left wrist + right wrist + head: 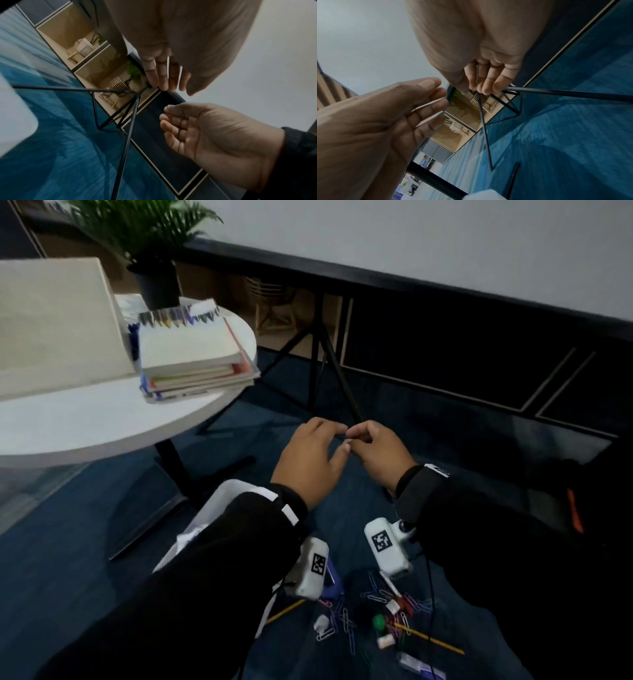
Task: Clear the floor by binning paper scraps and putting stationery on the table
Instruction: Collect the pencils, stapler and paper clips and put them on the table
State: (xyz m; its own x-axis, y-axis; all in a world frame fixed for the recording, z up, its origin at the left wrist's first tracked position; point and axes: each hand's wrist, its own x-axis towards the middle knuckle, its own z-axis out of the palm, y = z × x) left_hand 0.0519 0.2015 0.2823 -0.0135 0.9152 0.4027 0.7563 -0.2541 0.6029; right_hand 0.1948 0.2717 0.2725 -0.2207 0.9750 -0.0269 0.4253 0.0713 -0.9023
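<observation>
clearly plenty remains: coloured wire paper clips [346, 619], yellow pencils [430, 638] and crumpled white paper scraps [321, 622] litter the blue carpet floor [68, 577]. my left hand [308, 463] hangs relaxed; my right hand [380, 451] pinches something too small to identify, beside the round white table [102, 426].

I kneel on blue carpet [85, 542]. Landmark: the round white table [102, 422]. On its far side stands 1 potted fern [150, 237]. Right of the table, 1 black tripod [318, 364] stands on the carpet. Behind the tripod, a long black cabinet [445, 337] runs below the grey wall [411, 237]. Lighting is dim.
</observation>
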